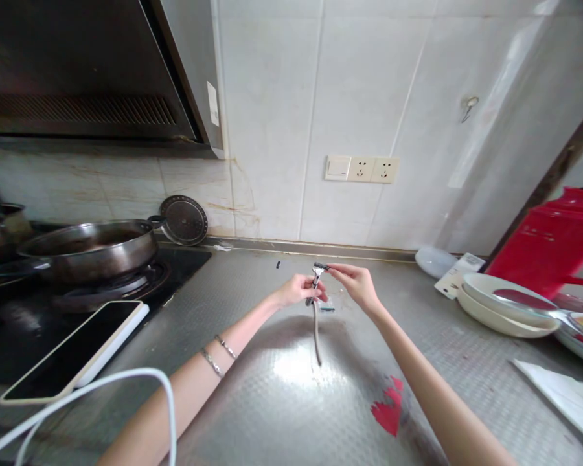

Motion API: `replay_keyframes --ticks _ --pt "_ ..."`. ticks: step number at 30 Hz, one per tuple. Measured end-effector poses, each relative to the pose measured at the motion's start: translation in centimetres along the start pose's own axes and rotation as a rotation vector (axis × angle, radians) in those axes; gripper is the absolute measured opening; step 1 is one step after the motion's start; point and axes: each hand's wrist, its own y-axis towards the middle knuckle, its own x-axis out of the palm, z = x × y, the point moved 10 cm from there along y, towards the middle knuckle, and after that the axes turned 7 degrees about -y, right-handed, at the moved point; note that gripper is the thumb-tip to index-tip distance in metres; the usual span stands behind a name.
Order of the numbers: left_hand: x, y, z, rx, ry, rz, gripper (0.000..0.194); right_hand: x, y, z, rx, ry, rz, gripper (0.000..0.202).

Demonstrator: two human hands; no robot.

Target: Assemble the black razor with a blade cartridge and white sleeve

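A razor [317,277] with a silver neck and dark head is held up over the metal counter. The fingers of my left hand [298,290] are closed round its handle. My right hand [354,282] pinches the right end of the razor's head between thumb and fingers. A thin grey-brown strip or cord [316,333] hangs below my left hand toward the counter. Just behind and below my hands lies a small clear piece with a dark bar [327,309]. A tiny black piece [278,265] rests farther back on the left.
On the left are a stove [187,262] with a steel pan [97,252], a phone [72,353] and a white cable [140,371]. Stacked bowls [508,317], a red jug [539,249] and white paper [563,395] stand or lie on the right. Sockets [362,169] are on the wall.
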Motion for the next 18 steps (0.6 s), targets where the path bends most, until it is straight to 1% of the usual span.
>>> replay_keyframes --ticks 5,11,18 --pt "0.3 -0.1 -0.4 -0.006 0.012 -0.067 0.03 0.3 -0.2 -0.8 -0.023 0.017 -0.022 0.026" --pt "0.1 -0.1 -0.5 -0.003 -0.011 -0.051 0.031 0.6 -0.4 -1.5 -0.048 0.033 -0.033 0.026" --pt "0.2 -0.2 -0.6 -0.017 -0.035 -0.058 0.031 0.7 -0.5 -1.9 -0.097 -0.033 -0.04 0.025"
